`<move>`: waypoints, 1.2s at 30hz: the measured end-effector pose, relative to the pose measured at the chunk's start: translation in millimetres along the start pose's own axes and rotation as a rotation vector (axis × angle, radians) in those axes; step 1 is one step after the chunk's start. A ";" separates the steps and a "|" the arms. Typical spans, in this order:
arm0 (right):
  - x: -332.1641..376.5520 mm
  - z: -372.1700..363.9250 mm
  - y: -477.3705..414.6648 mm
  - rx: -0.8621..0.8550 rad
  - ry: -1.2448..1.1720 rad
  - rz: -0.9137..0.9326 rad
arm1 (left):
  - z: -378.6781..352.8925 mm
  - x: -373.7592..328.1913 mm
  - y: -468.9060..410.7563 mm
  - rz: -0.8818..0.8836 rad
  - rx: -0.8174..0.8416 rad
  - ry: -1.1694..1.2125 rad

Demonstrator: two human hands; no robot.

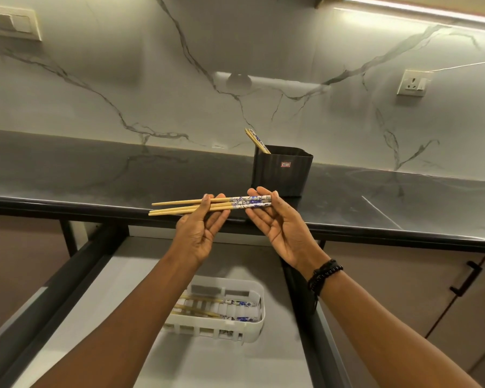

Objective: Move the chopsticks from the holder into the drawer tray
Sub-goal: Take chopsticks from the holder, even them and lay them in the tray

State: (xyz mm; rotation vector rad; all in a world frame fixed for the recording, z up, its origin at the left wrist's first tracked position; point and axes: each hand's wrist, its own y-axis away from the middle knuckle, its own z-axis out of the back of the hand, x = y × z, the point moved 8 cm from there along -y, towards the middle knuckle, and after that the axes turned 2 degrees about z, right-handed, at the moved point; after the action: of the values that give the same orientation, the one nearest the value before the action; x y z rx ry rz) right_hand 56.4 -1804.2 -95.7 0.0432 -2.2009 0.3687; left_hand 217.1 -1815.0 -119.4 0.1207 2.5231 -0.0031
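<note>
The black holder (282, 170) stands on the dark counter (95, 175) with a few chopsticks (256, 140) leaning out of it. The white tray (235, 326) in the open drawer (221, 359) holds several chopsticks, partly hidden behind the left forearm. Above the drawer, both hands hold a level bundle (210, 205) of wooden sticks with blue-and-white patterned ends: the left hand (199, 233) pinches the bare wood, the right hand (277, 225) cradles the patterned ends with loosely curled fingers.
</note>
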 end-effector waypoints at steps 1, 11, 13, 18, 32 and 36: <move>0.8 -0.1 0.4 -0.003 0.034 0.006 | 0.8 -1.0 -0.3 -0.002 -0.005 -0.003; 24.8 14.7 6.3 -0.205 0.371 0.201 | -0.2 -3.7 -1.8 0.001 0.027 -0.060; 25.1 14.3 7.3 -0.210 0.361 0.192 | -0.2 -4.2 -2.2 -0.005 0.031 -0.061; 22.2 13.4 8.5 -0.220 0.350 0.179 | 2.9 -6.7 -3.1 -0.024 0.005 -0.076; 3.2 1.4 6.7 -0.061 -0.044 -0.020 | -1.5 -7.6 -1.7 0.035 0.066 -0.046; 2.1 -0.7 7.2 -0.031 -0.010 -0.034 | -0.6 -6.0 -1.8 0.058 0.074 -0.036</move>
State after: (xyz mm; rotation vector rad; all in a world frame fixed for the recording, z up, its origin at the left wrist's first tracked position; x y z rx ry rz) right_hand 54.5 -1796.8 -95.4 0.0655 -2.2124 0.3164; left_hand 221.5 -1817.3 -115.5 0.2210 2.4831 -0.0744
